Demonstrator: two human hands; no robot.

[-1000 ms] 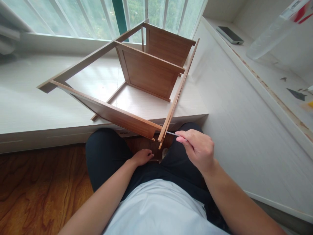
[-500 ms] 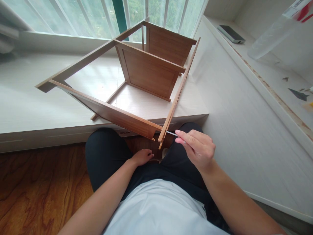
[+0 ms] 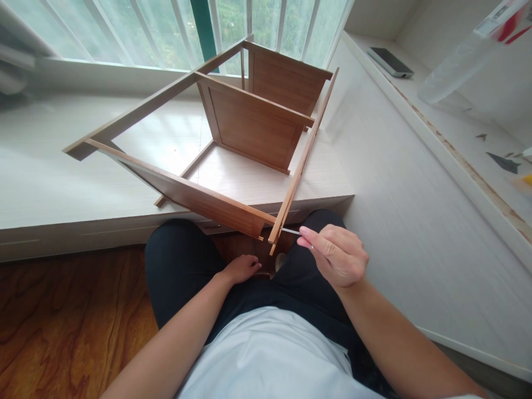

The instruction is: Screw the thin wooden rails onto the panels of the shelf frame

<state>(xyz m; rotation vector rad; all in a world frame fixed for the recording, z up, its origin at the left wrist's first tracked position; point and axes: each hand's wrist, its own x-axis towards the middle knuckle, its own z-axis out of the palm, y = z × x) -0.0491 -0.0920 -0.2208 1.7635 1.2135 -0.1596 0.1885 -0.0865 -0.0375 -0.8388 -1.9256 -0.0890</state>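
Since the earlier frame, our right hand point(image 3: 338, 256) has dropped slightly and curled tighter around the thin metal tool point(image 3: 290, 230), whose tip now sits against the near corner of the wooden frame point(image 3: 233, 124); our left hand point(image 3: 242, 267) has not moved.

Going from left to right: at far left we see the wood-grain floor point(image 3: 62, 327) and above it the pale window-seat surface point(image 3: 50, 177), with the window point(image 3: 137, 27) behind. The wooden frame stands on that surface, its near corner overhanging the edge above our lap. It is built of thin brown panels and slim rails, with two upright panels toward the back.

Just below the overhanging corner, our left hand rests between our knees, fingers loosely curled, touching something small that we cannot make out; whether it grips anything we cannot tell.

Right of the corner, our right hand pinches the thin metal tool between thumb and fingers, the shaft pointing left into the frame's rail.

Farther right, a white ledge point(image 3: 457, 127) carries a phone point(image 3: 389, 61) and a clear plastic roll point(image 3: 461, 61).

We judge the frame light but stiff, its slim rails liable to flex or crack at the joints; it is best held by a thick panel edge near a joint.
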